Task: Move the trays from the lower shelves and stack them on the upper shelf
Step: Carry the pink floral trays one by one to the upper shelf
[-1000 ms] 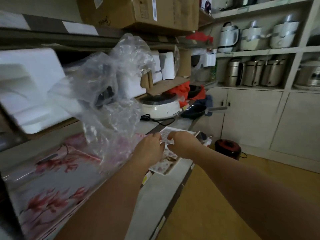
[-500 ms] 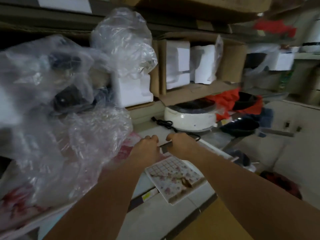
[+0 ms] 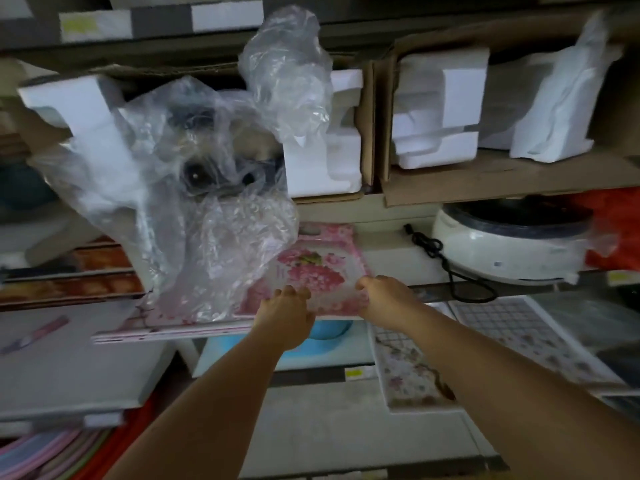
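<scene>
On the upper shelf [image 3: 391, 261], in the head view, a pink floral tray [image 3: 320, 271] lies flat, and both hands reach to its near edge. The left hand [image 3: 287, 315] has its grip curled over the tray's near-left edge, fingers on top. The right hand [image 3: 384, 296] does the same at the near-right edge, fingertips bent onto the rim. Whether the thumbs go under the tray cannot be told. A crumpled clear plastic bag [image 3: 207, 188] hangs over the tray's left side and covers part of it. Just right of the tray sits a white electric cooker [image 3: 509, 247] with a black cord [image 3: 446, 268] trailing off the shelf edge. White foam blocks [image 3: 440, 109] in cardboard stand on the shelf above. Below the right arm, on the lower shelf, a white tray [image 3: 405, 372] with small flowers and a grid pattern lies flat, and another patterned one [image 3: 519, 330] lies to its right.

Half a second ago the hands held the white gridded tray up by its far edge, in front of the cooker; now that tray rests below and both hands are on the pink one.
</scene>
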A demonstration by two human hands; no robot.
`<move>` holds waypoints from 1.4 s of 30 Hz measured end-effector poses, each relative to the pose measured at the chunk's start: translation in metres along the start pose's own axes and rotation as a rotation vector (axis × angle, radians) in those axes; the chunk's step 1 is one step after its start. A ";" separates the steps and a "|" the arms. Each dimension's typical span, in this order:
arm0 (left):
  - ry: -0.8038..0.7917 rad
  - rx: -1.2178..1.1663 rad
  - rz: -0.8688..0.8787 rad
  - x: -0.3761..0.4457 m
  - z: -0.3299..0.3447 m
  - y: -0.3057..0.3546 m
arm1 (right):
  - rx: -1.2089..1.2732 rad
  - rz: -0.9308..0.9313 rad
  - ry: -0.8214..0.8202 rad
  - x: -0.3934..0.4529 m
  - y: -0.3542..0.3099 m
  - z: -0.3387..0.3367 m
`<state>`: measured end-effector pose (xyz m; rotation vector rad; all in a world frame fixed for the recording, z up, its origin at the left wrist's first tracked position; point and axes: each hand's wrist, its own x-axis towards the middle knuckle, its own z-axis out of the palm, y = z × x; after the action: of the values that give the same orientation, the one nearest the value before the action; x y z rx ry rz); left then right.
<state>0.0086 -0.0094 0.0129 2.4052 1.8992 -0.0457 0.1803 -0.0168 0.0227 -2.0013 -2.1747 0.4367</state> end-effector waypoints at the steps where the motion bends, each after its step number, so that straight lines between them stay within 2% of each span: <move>1: -0.007 0.004 -0.006 0.001 0.001 0.000 | -0.001 -0.010 -0.006 0.003 -0.001 0.003; 7: -0.032 0.041 -0.007 0.017 0.013 0.002 | -0.031 -0.051 -0.050 0.018 -0.002 0.022; 13: -0.123 0.224 0.008 0.037 0.028 0.001 | -0.051 -0.063 -0.108 0.031 0.009 0.042; 16: -0.115 0.287 0.009 0.043 0.034 0.000 | -0.068 -0.060 -0.110 0.038 0.013 0.049; 25: -0.101 0.171 0.061 0.058 0.027 0.005 | -0.192 -0.085 -0.134 0.050 0.015 0.039; 34: -0.083 0.110 0.027 0.056 0.009 0.006 | -0.145 -0.128 -0.151 0.055 -0.006 0.031; 42: -0.022 0.175 0.055 0.053 -0.001 0.000 | -0.244 -0.137 -0.112 0.053 -0.010 0.025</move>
<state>0.0205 0.0421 0.0104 2.5539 1.8924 -0.2438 0.1579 0.0329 -0.0023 -1.9672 -2.5238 0.2827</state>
